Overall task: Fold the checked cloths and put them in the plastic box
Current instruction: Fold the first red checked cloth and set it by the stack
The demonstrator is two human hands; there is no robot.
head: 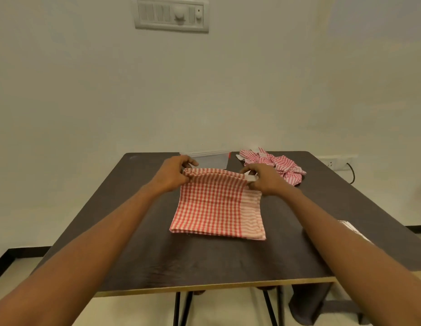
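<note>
The cloth [216, 205] in front of you lies in the middle of the table [134, 243], folded into a flat, nearly square packet of several layers. It is woven in red and white checks, with a band down its right side where the checks give way to thin red and white stripes. Its near and left edges rest neatly on the dark top, and the layers show at the near left corner. Its far edge is raised off the table and curls over slightly, stretched between your hands. Your left hand [173, 174] pinches the far left corner, thumb and fingers curled round the fabric. Your right hand [263, 178] pinches the far right corner, where a pale hem pokes out between the fingers. Both forearms reach in over the table from the near side.

Just beyond the raised edge, partly hidden by your left hand, stands the box [209, 160], clear plastic with a red bit at its right corner. What is inside cannot be made out. To its right, near the far edge of the table, the pile [280, 164] of other checked cloths lies crumpled, a little apart from the box. At the table's right edge a white sheet [350, 228] lies partly behind your right forearm. On the wall, a switch plate [171, 14] sits high up, and a socket [331, 163] with a dark cord [351, 171] sits low at the right.
</note>
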